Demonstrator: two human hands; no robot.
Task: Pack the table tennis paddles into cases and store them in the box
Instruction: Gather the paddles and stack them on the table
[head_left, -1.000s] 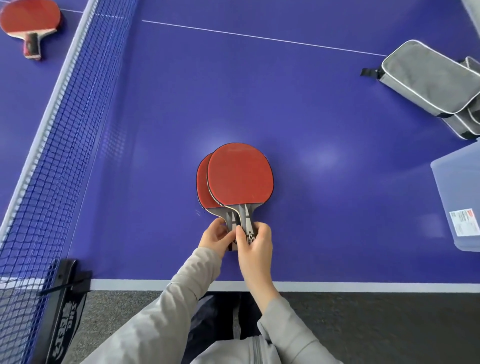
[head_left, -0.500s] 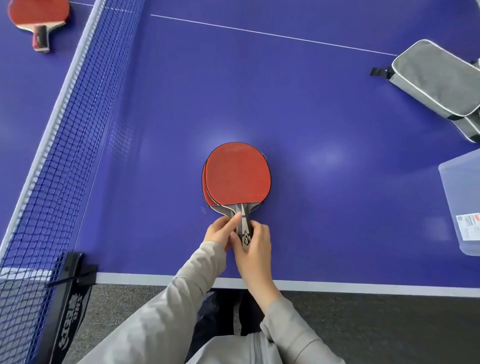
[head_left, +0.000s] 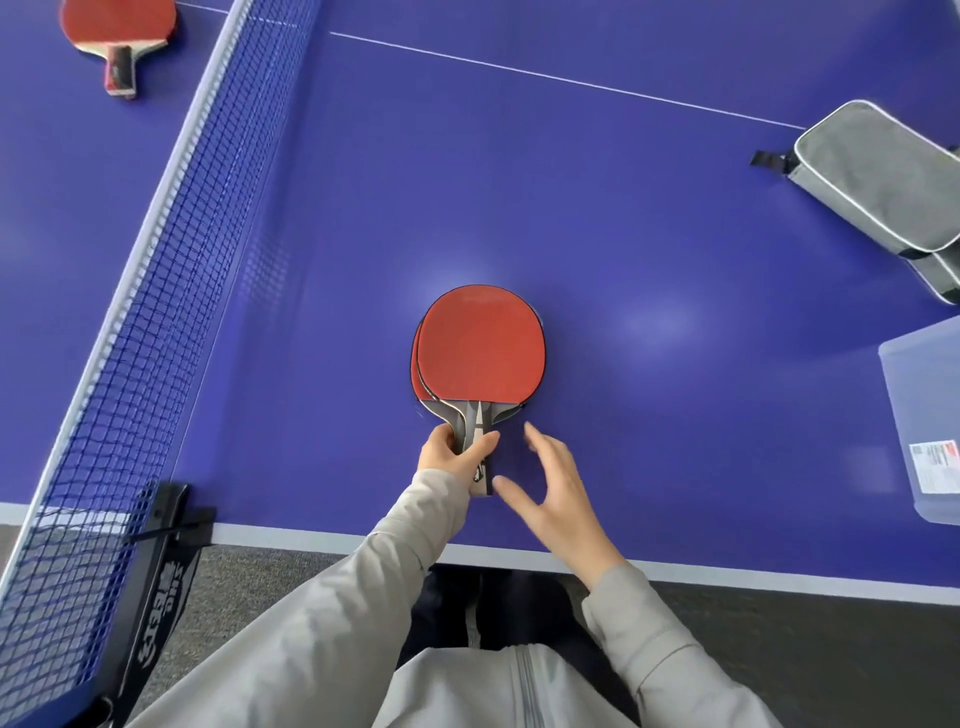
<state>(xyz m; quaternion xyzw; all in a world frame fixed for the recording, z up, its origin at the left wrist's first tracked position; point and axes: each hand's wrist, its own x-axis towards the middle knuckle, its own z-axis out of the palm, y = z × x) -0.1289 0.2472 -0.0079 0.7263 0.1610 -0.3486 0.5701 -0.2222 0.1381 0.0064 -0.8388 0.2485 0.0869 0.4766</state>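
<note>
Two red paddles (head_left: 480, 345) lie stacked near the front edge of the blue worktop (head_left: 675, 234), now almost squarely overlapped; a second ago the lower one stuck out well to the net side. Left hand (head_left: 452, 452) grips both handles together, thumb across the top. Right hand (head_left: 558, 491) has let go of the handles and sits just beside the stack on the side away from the net, fingers spread and loose, holding nothing, slightly blurred. Meaning: aligning looks finished, pair is ready to go into one case, and the freed right hand is probably headed for a case. Grey cases (head_left: 878, 179) lie stacked well beyond the paddle stack, far from the net, not yet touched; whether zipped cannot be told. Clear box (head_left: 919, 415) sits on the same side as the cases, nearer the front edge, partly cut off by the frame. A third paddle (head_left: 117, 26) lies beyond the net (head_left: 156, 260), well apart from the stack, still to be collected. No paddle cased yet, task early.
</note>
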